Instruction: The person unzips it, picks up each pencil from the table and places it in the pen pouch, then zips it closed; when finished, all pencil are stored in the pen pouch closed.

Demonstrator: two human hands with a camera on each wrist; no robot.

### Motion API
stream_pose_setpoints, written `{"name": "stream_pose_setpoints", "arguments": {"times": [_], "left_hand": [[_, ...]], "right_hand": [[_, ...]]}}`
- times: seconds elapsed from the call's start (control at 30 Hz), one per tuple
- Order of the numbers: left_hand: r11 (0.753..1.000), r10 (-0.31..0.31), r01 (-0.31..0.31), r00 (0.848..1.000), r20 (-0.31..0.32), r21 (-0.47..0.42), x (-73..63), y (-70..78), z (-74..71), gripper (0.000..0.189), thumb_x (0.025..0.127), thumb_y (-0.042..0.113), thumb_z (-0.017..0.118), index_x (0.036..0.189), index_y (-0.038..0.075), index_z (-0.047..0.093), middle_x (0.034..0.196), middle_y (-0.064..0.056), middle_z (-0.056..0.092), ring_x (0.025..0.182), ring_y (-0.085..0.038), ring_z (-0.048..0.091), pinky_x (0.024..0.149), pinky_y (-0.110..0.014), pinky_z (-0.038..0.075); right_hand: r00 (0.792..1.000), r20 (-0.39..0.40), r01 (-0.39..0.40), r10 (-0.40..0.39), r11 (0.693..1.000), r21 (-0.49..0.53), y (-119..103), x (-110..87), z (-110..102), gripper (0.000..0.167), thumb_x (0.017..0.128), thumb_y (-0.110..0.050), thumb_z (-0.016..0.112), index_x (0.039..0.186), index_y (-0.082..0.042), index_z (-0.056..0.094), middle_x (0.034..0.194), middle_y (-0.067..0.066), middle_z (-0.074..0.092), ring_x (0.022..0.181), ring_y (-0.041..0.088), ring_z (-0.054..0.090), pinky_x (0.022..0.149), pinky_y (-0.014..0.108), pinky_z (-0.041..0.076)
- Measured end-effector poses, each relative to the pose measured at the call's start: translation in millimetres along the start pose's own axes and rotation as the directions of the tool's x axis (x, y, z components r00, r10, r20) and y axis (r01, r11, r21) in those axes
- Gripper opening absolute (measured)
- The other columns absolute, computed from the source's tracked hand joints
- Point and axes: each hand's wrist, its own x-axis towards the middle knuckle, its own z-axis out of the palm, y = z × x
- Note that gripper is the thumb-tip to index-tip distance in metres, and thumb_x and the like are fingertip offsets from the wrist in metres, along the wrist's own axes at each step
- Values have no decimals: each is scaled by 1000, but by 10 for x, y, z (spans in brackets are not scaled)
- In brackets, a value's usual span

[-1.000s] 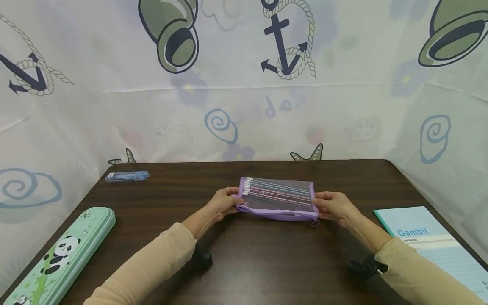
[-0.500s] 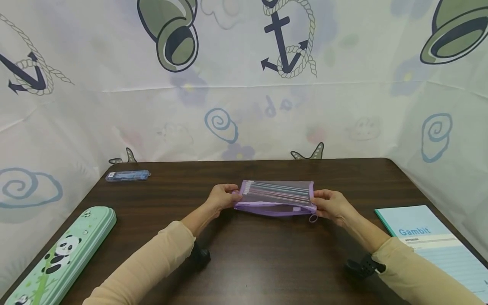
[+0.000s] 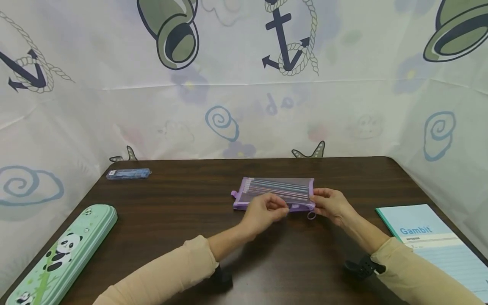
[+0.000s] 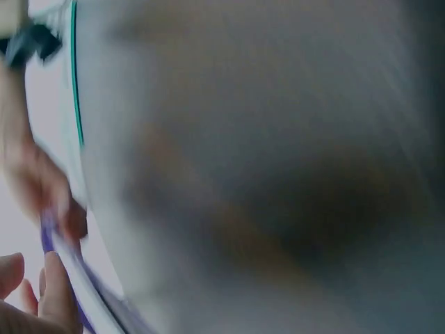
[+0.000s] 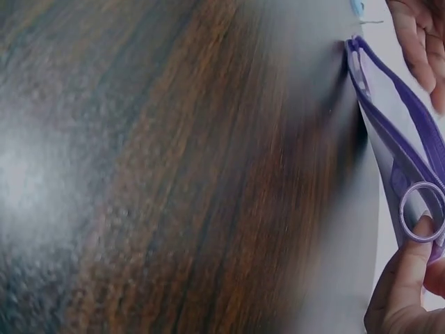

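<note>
A see-through pencil case (image 3: 278, 187) with purple edges holds several pencils at the middle of the table. My right hand (image 3: 332, 206) pinches its right end beside a purple zip-pull ring (image 5: 402, 210). In the right wrist view the zip edges (image 5: 417, 118) stand apart, so the case's mouth is unzipped. In front of the case's near edge hovers my left hand (image 3: 263, 214), its fingers loosely bent. The left wrist view shows that hand's thumb (image 4: 10, 275) and fingers apart, with nothing visible between them.
On the dark wooden table (image 3: 183, 190), a green panda pencil box (image 3: 62, 256) lies at the left. A blue clear case (image 3: 128, 174) lies far left. At the right is a Gambit notebook (image 3: 431, 233). A printed cloth (image 3: 244, 51) closes off the back and sides.
My left hand has released the pencil case's left end and moved right to its near edge. The right hand keeps its grip on the right end.
</note>
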Motion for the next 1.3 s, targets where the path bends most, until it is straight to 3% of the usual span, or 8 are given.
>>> {"name": "stream_pose_setpoints", "arguments": {"times": [0.07, 0.2, 0.43, 0.7, 1.0, 1.3], "left_hand": [[999, -14, 13, 999, 31, 29, -50, 8, 160, 12, 80, 4, 73, 88, -1, 65, 84, -11, 70, 71, -6, 62, 62, -19, 53], [995, -40, 38, 999, 30, 90, -98, -17, 376, 11, 79, 7, 74, 85, 4, 65, 83, -4, 72, 76, -5, 65, 64, -16, 52], [994, -54, 56, 998, -25, 99, -99, -85, 558, 13, 78, 10, 76, 84, 5, 65, 81, -2, 71, 77, -3, 64, 64, -15, 49], [996, -89, 90, 995, -37, 26, -77, -72, 628, 11, 79, 6, 74, 83, 2, 64, 76, -5, 71, 61, -3, 59, 54, -17, 50], [991, -107, 106, 994, -7, -87, -58, -74, 653, 8, 81, -1, 70, 84, -2, 63, 73, -9, 70, 64, -7, 64, 58, -20, 55], [980, -142, 145, 989, 31, -138, -51, -45, 630, 10, 80, 0, 72, 88, -3, 66, 78, -10, 71, 70, -12, 68, 64, -24, 57]], "right_hand": [[1000, -8, 1, 0, 1000, 3, -7, -5, 20, 41, 94, -1, 52, 127, 16, 35, 77, -4, 58, 63, 3, 58, 57, 16, 53], [1000, -25, -7, 7, 1000, 9, -5, -11, 51, 39, 94, -1, 52, 126, 15, 37, 77, -3, 57, 64, 3, 57, 57, 15, 52], [1000, -31, -1, 2, 1000, 26, 11, -13, 83, 35, 94, 0, 51, 123, 14, 39, 77, -4, 57, 65, 3, 57, 58, 15, 52], [999, -38, 1, 0, 999, 37, 6, -12, 84, 34, 94, 1, 50, 123, 15, 38, 78, -3, 57, 64, 3, 58, 57, 16, 53], [998, -51, -26, 27, 1000, 15, 15, -33, 79, 40, 95, -2, 51, 129, 13, 36, 78, -2, 57, 63, 3, 56, 56, 16, 52], [998, -56, -17, 18, 1000, 13, 12, -26, 60, 38, 94, -1, 52, 127, 13, 37, 76, -3, 57, 61, 3, 56, 55, 16, 52]]}}
